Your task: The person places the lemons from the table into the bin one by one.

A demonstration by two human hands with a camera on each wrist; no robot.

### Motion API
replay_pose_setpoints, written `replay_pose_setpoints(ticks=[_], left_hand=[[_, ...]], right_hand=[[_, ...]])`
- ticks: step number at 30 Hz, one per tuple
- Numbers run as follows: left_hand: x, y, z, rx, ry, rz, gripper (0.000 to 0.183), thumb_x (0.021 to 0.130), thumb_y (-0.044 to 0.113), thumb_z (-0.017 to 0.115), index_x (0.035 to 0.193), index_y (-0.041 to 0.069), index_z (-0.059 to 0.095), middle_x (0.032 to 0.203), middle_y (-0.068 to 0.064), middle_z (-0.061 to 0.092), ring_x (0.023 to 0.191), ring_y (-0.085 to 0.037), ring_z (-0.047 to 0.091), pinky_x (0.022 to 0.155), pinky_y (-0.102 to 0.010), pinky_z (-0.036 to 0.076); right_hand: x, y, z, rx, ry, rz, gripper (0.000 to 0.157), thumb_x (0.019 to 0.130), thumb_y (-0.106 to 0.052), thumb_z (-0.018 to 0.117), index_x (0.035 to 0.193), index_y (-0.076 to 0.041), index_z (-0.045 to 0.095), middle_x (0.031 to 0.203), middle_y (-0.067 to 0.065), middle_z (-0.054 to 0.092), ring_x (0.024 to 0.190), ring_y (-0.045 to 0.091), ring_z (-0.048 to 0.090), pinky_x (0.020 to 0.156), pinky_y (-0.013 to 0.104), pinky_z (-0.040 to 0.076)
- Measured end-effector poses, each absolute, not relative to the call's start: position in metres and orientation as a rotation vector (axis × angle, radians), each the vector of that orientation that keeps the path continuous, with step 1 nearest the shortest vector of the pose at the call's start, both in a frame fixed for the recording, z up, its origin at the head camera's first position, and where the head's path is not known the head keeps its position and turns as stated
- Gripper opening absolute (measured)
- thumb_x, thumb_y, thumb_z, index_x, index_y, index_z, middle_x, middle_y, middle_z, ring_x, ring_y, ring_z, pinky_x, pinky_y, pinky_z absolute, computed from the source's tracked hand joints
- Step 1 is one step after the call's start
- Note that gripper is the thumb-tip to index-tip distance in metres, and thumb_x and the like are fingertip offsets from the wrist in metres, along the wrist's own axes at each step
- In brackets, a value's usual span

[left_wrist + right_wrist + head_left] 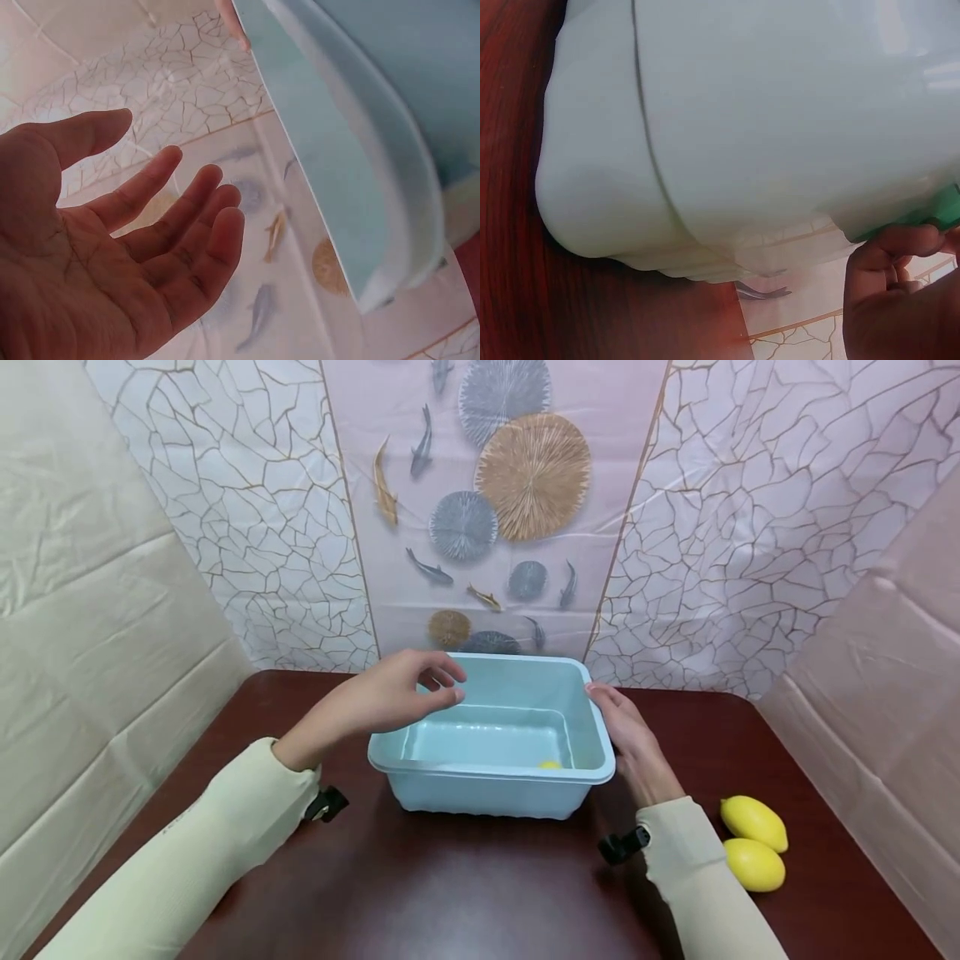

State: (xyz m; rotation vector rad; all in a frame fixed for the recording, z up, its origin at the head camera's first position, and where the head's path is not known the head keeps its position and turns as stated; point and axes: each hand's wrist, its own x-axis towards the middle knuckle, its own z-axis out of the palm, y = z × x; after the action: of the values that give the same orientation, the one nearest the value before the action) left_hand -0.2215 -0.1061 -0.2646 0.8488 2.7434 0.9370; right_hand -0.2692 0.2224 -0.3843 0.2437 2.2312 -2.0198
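A light blue plastic basin [487,793] stands on the dark wooden table, with a small bit of a yellow thing [550,765] showing inside it near the front right. My left hand [401,692] hovers over the basin's left side, holding nothing. In the left wrist view its palm [97,262] faces the camera, fingers loosely bent and apart from the basin's rim [409,165]. My right hand [630,739] grips the basin's right rim. From the right wrist, the curled fingers [896,251] show at the rim, beside the basin's outer wall [780,127].
Two lemons, one farther back [753,823] and one nearer [753,865], lie on the table right of my right sleeve [705,868]. A patterned cloth [532,477] hangs behind the table [450,885], and pale cloth walls rise on both sides.
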Motion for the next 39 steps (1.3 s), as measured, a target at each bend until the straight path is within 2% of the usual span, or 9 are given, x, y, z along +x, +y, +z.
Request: replay_pose_setpoints(ticks=[8, 14, 22, 29, 39], left_hand=[[-0.222, -0.125, -0.276, 0.821, 2.788, 0.995, 0.025, 0.097, 0.026, 0.064, 0.120, 0.016, 0.066, 0.114, 0.000, 0.067, 0.111, -0.019, 0.061, 0.093, -0.042, 0.048], [-0.215, -0.146, -0.282, 0.746, 2.877, 0.983, 0.025, 0.097, 0.031, 0.064, 0.120, 0.021, 0.066, 0.116, 0.005, 0.066, 0.109, -0.017, 0.061, 0.090, -0.041, 0.048], [-0.203, -0.166, -0.298, 0.694, 2.923, 0.977, 0.032, 0.097, 0.031, 0.065, 0.125, 0.018, 0.063, 0.117, 0.000, 0.067, 0.101, -0.017, 0.062, 0.087, -0.040, 0.051], [-0.199, -0.181, -0.309, 0.676, 2.946, 0.984, 0.037, 0.096, 0.029, 0.066, 0.127, 0.011, 0.061, 0.115, -0.005, 0.068, 0.107, -0.021, 0.063, 0.090, -0.045, 0.051], [-0.196, -0.211, -0.323, 0.581, 2.990, 0.914, 0.038, 0.097, 0.041, 0.063, 0.125, 0.017, 0.060, 0.122, -0.004, 0.066, 0.116, -0.028, 0.060, 0.091, -0.050, 0.049]], right_hand=[[-0.272, 0.223, -0.382, 0.253, 2.210, -2.029, 0.055, 0.104, -0.044, 0.045, 0.149, -0.014, 0.040, 0.140, 0.012, 0.048, 0.110, 0.015, 0.056, 0.084, 0.027, 0.051], [-0.275, 0.219, -0.383, 0.255, 2.198, -2.041, 0.053, 0.104, -0.044, 0.046, 0.148, -0.016, 0.042, 0.139, 0.012, 0.049, 0.110, 0.017, 0.056, 0.081, 0.027, 0.052], [-0.275, 0.218, -0.388, 0.224, 2.213, -2.053, 0.049, 0.104, -0.043, 0.045, 0.144, -0.014, 0.045, 0.134, 0.012, 0.052, 0.107, 0.016, 0.058, 0.079, 0.027, 0.052], [-0.274, 0.221, -0.384, 0.235, 2.199, -2.056, 0.053, 0.105, -0.043, 0.045, 0.149, -0.015, 0.041, 0.143, 0.013, 0.048, 0.116, 0.019, 0.054, 0.083, 0.027, 0.050], [-0.270, 0.225, -0.384, 0.245, 2.221, -2.046, 0.049, 0.104, -0.044, 0.045, 0.144, -0.015, 0.045, 0.133, 0.011, 0.052, 0.106, 0.017, 0.057, 0.079, 0.028, 0.053]])
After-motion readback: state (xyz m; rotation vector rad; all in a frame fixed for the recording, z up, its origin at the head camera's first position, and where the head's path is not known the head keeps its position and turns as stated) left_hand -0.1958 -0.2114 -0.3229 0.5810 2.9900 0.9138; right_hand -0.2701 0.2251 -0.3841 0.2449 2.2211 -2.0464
